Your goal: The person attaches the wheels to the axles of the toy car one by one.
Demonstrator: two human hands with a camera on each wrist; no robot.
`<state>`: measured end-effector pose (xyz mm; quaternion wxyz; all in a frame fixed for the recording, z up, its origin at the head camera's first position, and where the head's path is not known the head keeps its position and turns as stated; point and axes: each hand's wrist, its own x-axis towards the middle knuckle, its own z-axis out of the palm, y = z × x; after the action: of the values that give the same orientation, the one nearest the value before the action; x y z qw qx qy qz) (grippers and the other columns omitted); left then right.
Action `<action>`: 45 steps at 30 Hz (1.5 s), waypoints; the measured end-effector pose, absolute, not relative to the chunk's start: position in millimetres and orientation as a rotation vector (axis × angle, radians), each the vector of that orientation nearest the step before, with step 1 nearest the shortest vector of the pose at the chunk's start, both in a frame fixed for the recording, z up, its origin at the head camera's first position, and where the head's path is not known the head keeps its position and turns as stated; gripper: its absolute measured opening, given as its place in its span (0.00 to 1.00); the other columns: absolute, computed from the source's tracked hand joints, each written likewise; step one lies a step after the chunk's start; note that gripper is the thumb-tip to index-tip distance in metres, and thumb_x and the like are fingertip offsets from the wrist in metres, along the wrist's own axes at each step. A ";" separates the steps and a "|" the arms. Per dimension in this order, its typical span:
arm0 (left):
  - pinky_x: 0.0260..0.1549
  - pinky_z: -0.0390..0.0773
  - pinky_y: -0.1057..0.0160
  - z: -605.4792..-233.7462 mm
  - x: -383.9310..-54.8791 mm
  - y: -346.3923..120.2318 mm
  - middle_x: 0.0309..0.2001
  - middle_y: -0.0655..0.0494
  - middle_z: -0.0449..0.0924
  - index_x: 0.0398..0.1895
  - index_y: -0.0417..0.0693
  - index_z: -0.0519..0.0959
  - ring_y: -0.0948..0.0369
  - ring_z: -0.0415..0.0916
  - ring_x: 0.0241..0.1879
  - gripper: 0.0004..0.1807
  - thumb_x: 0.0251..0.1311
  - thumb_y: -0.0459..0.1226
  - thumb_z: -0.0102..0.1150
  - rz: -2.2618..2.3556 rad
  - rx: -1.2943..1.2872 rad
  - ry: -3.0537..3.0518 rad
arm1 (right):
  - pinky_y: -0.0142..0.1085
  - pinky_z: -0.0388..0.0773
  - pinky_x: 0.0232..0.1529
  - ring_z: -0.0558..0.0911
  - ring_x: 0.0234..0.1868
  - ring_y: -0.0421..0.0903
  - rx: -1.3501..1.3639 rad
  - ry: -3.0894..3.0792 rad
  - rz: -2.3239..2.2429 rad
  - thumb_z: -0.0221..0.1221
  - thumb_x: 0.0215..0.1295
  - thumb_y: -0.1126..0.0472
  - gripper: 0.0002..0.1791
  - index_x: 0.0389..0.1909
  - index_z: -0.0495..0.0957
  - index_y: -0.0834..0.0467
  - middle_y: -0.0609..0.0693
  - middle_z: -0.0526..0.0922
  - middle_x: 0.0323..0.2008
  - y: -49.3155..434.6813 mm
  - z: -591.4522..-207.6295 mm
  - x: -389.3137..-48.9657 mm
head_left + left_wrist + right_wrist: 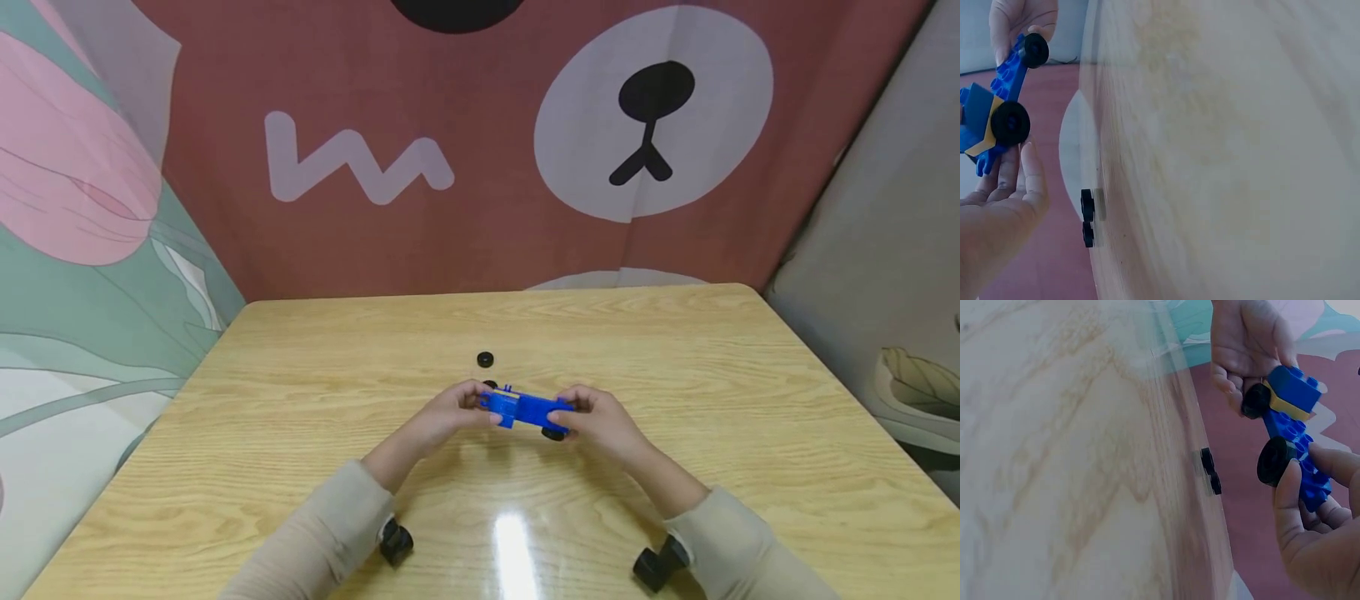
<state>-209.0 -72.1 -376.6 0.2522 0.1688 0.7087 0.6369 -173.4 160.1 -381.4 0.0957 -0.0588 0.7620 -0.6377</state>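
A blue toy car [534, 410] built of bricks, with a thin yellow layer under its cab [1294, 387], is held above the table between both hands. My left hand [448, 417] grips the cab end, thumb on the near side. At the flat studded end, my right hand [600, 423] pinches the car beside a black wheel [1275, 461]. Another fitted wheel [1010, 123] sits by the cab in the left wrist view. Beyond the car, two loose black wheels lie on the table: the farther wheel [485, 359] shows fully, the nearer wheel [490, 384] is partly hidden.
The wooden table [300, 358] reaches back to a reddish-brown cloth [465, 242] with a cartoon face print. Black wrist cameras hang below the sleeves, the left camera [396, 543] and the right camera [660, 565]. A bright reflection shows near the table's front.
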 end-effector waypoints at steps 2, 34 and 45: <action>0.42 0.70 0.60 -375.1 -209.3 -73.9 0.37 0.49 0.73 0.46 0.33 0.66 0.59 0.71 0.37 0.22 0.50 0.34 0.58 1.686 0.490 1.955 | 0.42 0.76 0.29 0.75 0.25 0.44 -0.182 2.269 -1.893 0.58 0.52 0.68 0.16 0.39 0.69 0.74 0.54 0.74 0.28 161.8 -380.8 -173.9; 0.37 0.72 0.61 -381.7 -242.6 -83.8 0.42 0.47 0.71 0.43 0.37 0.70 0.58 0.71 0.39 0.17 0.50 0.33 0.58 1.290 0.466 2.298 | 0.34 0.73 0.32 0.75 0.30 0.44 -0.145 2.342 -1.873 0.62 0.49 0.65 0.16 0.37 0.74 0.70 0.51 0.76 0.28 173.7 -383.8 -175.5; 0.45 0.68 0.57 -387.8 -258.9 -65.7 0.46 0.47 0.69 0.48 0.38 0.68 0.53 0.67 0.46 0.23 0.46 0.32 0.62 1.128 0.403 2.505 | 0.33 0.75 0.33 0.76 0.31 0.44 -0.207 2.326 -1.876 0.61 0.49 0.66 0.15 0.37 0.74 0.71 0.53 0.77 0.30 173.1 -388.0 -179.0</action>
<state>-258.9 -65.7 -387.8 0.1812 0.1427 0.8872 0.3995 -179.0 173.1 -388.0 0.0730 -0.0690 0.7745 -0.6246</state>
